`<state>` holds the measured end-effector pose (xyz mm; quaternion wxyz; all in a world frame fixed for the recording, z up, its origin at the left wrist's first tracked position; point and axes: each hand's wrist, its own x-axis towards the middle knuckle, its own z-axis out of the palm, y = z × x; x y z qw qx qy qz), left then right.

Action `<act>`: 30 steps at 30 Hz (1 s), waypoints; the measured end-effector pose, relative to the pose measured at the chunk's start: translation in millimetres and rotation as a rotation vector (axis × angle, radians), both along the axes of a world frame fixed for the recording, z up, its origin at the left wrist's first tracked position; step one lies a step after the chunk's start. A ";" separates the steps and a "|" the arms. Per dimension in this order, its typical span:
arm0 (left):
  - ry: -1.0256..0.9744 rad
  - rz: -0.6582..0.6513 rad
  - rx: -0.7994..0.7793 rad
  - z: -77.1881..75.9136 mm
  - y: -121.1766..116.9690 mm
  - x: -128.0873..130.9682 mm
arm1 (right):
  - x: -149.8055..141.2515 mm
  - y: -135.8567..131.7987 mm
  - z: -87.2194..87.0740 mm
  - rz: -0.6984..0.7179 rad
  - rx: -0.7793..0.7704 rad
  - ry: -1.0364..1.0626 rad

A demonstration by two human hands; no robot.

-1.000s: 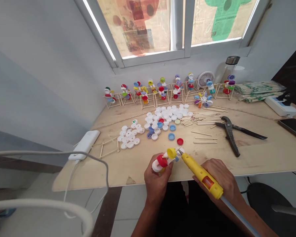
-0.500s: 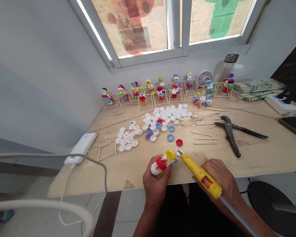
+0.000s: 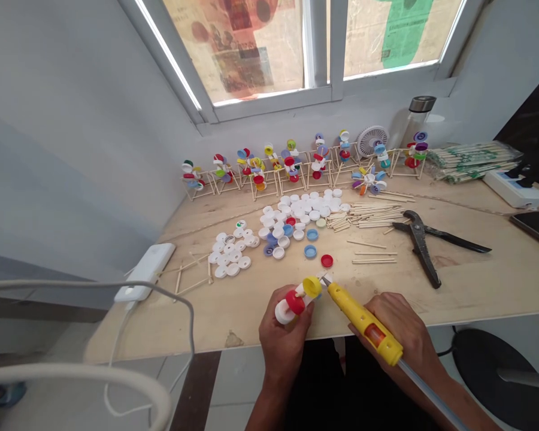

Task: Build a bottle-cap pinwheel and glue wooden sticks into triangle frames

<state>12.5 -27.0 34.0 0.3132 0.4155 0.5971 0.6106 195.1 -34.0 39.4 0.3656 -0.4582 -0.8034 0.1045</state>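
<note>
While the left hand [image 3: 282,338] grasps a bottle-cap pinwheel [image 3: 295,302] above the desk [image 3: 184,323], the right hand [image 3: 397,320] clenches a yellow soldering iron [image 3: 362,320]; stick-framed pinwheels [image 3: 291,170] stand finished at twelve o'clock, and many loose caps [image 3: 299,209] remain unused.

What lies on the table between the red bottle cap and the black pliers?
In the head view, loose wooden sticks lie between the red bottle cap and the black pliers.
</note>
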 end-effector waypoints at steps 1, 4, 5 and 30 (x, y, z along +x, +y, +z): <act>0.008 0.004 0.002 -0.3 0.3 -0.3 | -0.4 0.4 0.6 -0.007 -0.002 0.004; 0.020 0.010 0.001 -1.0 1.1 -1.0 | -1.3 1.9 1.6 -0.014 -0.009 0.011; 0.033 0.009 -0.005 -1.2 1.4 -1.3 | -1.5 2.3 1.6 -0.011 -0.011 0.011; 0.059 -0.016 -0.041 -4.6 1.8 -7.5 | -3.2 7.8 -0.9 -0.035 0.001 -0.030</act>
